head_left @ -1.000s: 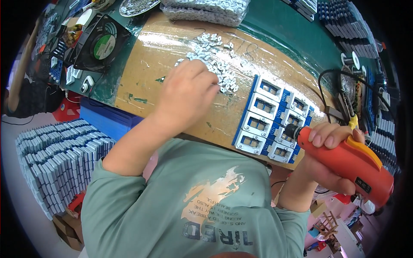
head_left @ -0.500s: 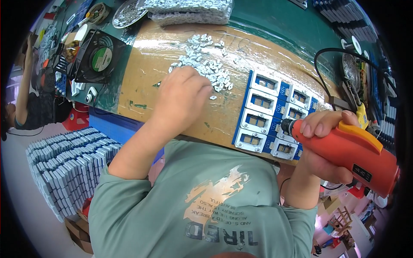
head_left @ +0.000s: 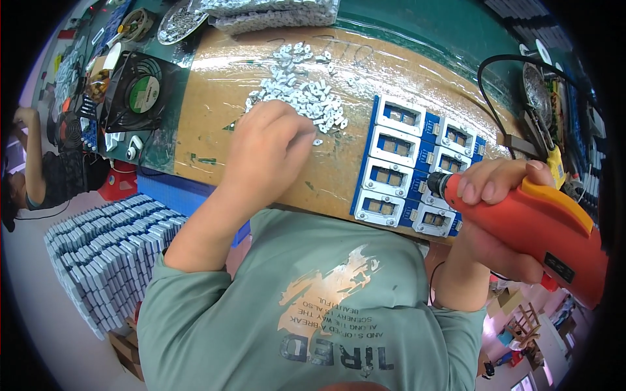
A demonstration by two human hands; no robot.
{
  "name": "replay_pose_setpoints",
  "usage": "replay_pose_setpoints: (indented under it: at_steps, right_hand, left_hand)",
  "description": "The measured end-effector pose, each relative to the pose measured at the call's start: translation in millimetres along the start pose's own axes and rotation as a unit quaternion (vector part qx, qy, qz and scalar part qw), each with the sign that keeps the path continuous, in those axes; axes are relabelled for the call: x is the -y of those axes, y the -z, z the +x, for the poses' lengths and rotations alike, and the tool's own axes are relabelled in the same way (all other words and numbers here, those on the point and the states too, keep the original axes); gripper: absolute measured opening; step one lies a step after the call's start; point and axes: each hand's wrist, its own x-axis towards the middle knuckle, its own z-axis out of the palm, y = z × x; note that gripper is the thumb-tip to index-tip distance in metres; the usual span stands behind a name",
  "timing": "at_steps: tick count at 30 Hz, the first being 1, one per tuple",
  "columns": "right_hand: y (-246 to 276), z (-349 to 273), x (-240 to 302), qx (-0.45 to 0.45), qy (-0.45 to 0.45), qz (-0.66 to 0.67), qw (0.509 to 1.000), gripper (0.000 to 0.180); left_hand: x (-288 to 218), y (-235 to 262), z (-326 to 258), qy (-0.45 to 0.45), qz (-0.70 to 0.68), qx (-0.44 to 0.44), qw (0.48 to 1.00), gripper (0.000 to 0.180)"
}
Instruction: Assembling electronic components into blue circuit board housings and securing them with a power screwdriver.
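While your right hand point(head_left: 488, 186) grips the red power screwdriver point(head_left: 544, 228) near the white frames point(head_left: 409, 178), your left hand point(head_left: 266, 144) curls beside the small white parts point(head_left: 301, 92) on the table point(head_left: 203, 124); whether it pinches one, I cannot tell.

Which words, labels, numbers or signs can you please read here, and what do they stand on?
I can't copy wording, only locate it:
Green shirt: upside-down lettering, large and small, legible.
Wooden board: handwritten marks, partly lost in glare.
Black fan: hub label, too small to read.
Red power tool: panel markings, too blurred.
Blue boards: tiny print, unreadable.
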Motion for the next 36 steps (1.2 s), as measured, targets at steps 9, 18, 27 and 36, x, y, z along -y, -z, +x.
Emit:
replay_pose_setpoints:
  at_steps: [9,18,27,36]
  right_hand:
    - [-2,-1,1,-0.003,0.005,-0.016,1.000,0.105]
    - [-9,-5,5,-0.028,-0.008,-0.017,0.999,0.104]
    - [-8,0,5,0.007,0.017,-0.016,1.000,0.106]
    - [10,12,7,0.055,0.028,0.001,0.998,0.106]
  left_hand:
    - [1,-3,-7,-0.041,0.029,0.012,0.999,0.010]
    - [2,-14,-17,-0.160,0.132,-0.033,0.978,0.018]
    - [3,-12,-20,-0.105,0.068,-0.020,0.992,0.015]
    - [-11,-13,-1,-0.071,0.030,0.029,0.997,0.016]
